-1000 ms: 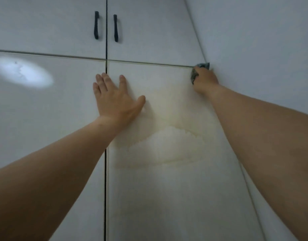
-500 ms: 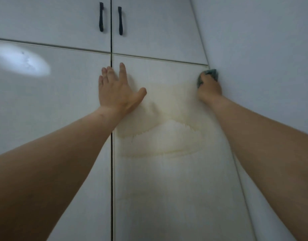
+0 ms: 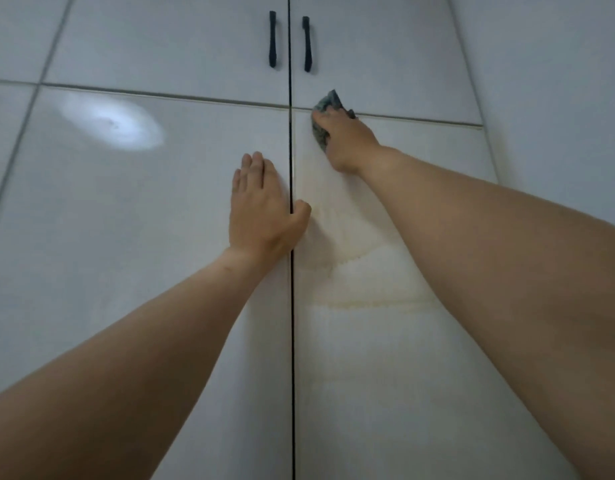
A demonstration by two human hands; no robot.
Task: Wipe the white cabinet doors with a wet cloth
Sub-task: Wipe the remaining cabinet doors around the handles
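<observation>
Two tall white cabinet doors fill the view, split by a dark vertical gap. My right hand (image 3: 344, 140) presses a grey-green cloth (image 3: 325, 109) against the top left corner of the right door (image 3: 385, 375), its fingers curled over the cloth. A yellowish wet patch (image 3: 361, 271) spreads over this door below the hand. My left hand (image 3: 261, 209) lies flat on the left door (image 3: 126, 237) beside the gap, fingers straight, thumb reaching across to the right door.
Above a horizontal seam sit two upper doors (image 3: 195, 39), each with a black vertical handle (image 3: 272, 39) near the centre gap. A plain white wall (image 3: 559, 81) meets the cabinet on the right. A light reflection (image 3: 112, 123) glows on the left door.
My right hand has slid the cloth left along the top edge of the right door, from the wall corner to the centre gap. My left hand has shifted left, mostly onto the left door.
</observation>
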